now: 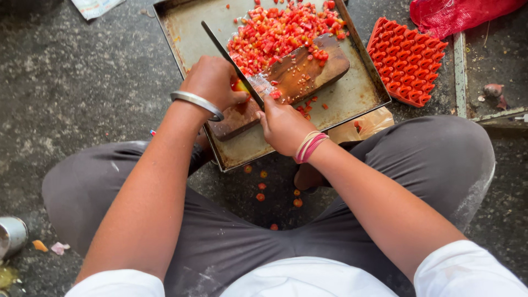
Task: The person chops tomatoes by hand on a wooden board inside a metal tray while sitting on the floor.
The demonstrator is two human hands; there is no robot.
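At nine o'clock of the view a metal can (11,236) stands on the dark floor (71,82), with small scraps beside it. Moving right, our left hand (213,82) — a steel bangle (197,102) on its wrist — rests on the near end of the wooden cutting board (297,74), its grip pressed down on what seems to be a tomato piece (240,86), mostly hidden under the fingers. Just beside it, at the hand's three o'clock, our right hand (283,125) has its grip clamped on the handle of a long knife (234,65), whose blade runs up toward eleven o'clock. The board lies in a metal tray (363,91) on the floor — a heap of diced tomato (278,30) fills its twelve o'clock end. Further right sits an orange moulded tray (407,60), and at one o'clock a red mesh bag (456,14).
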